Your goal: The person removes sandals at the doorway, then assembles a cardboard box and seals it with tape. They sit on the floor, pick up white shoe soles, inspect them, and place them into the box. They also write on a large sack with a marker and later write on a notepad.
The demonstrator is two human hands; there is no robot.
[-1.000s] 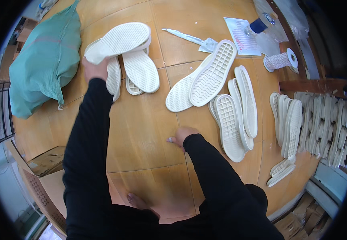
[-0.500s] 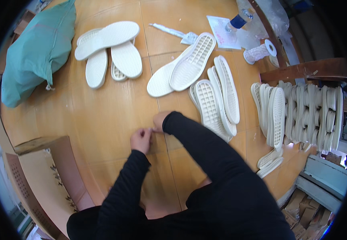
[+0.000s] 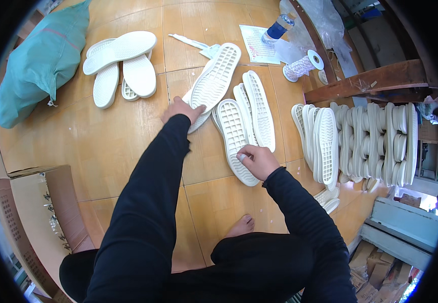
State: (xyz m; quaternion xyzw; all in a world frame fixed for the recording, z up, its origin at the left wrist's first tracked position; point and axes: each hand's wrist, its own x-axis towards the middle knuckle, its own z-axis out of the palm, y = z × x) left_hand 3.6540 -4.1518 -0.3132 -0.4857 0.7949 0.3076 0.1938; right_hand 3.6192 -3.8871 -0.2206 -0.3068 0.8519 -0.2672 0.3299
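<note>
My left hand (image 3: 182, 110) grips the near end of a pair of white shoe soles. The upper shoe sole (image 3: 216, 73) shows its gridded face and covers most of the other one. My thumb lies over their edge, and the remaining fingers are partly hidden. Above another white gridded sole (image 3: 235, 126) is my right hand (image 3: 259, 161), its fingers drawn together in a pinch. Something whitish shows at its thumb, too small to name. Beside that sole, more soles (image 3: 260, 108) lean together in a small group.
At the far left are stacked soles (image 3: 123, 55) and a green sack (image 3: 42, 65). An open carton (image 3: 42, 212) stands near left. Rightward are a cord spool (image 3: 300, 66), a bottle (image 3: 278, 28), a printed sheet (image 3: 257, 48), a wooden beam (image 3: 365, 81) and piled soles (image 3: 375, 144).
My hands, formerly close together over the bare floor, have parted. The left went forward and took hold of the pair of soles; the right moved right, over the gridded sole. The view shifted slightly.
</note>
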